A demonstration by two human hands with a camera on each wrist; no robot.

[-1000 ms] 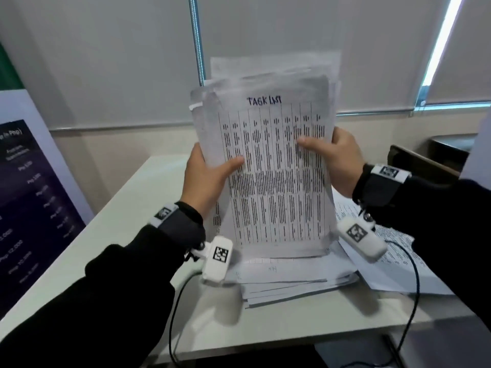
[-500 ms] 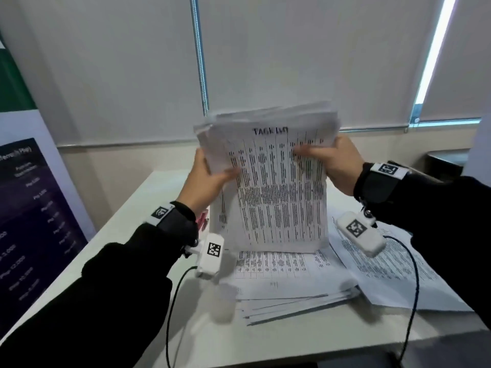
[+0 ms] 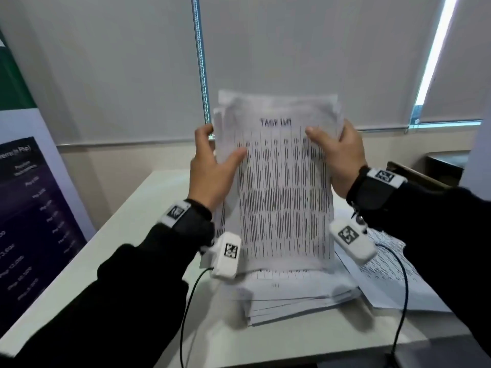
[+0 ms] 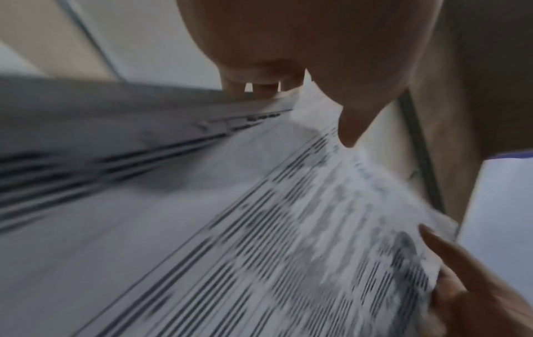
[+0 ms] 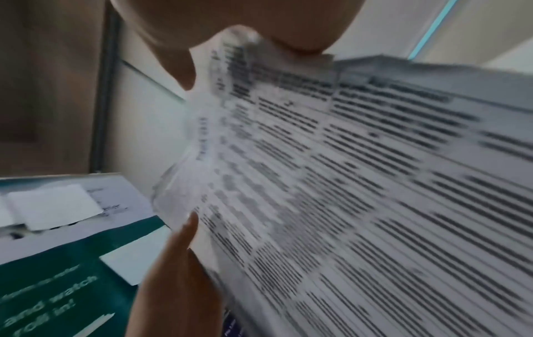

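Pinching the paper sheaf (image 3: 284, 203) upright by its sides, left hand (image 3: 212, 179) and right hand (image 3: 342, 158) seemingly rest it on the pile (image 3: 300, 296)

A: Sheaf (image 3: 281, 187), where?
B: Upright between left hand (image 3: 212, 171) and right hand (image 3: 337, 158). Thumbs before it, fingers behind. Directly over the stack (image 3: 300, 296) on the table (image 3: 132, 221).
A: Around it?
B: Loose sheets (image 3: 393, 282) just right of the stack. Banner (image 3: 32, 208) left of the table. Blinds (image 3: 106, 62) behind.

Table (image 3: 138, 221) bare leftward; held stack (image 3: 284, 195) blocks centre; paper pile (image 3: 297, 296), loose sheets (image 3: 385, 277) right.
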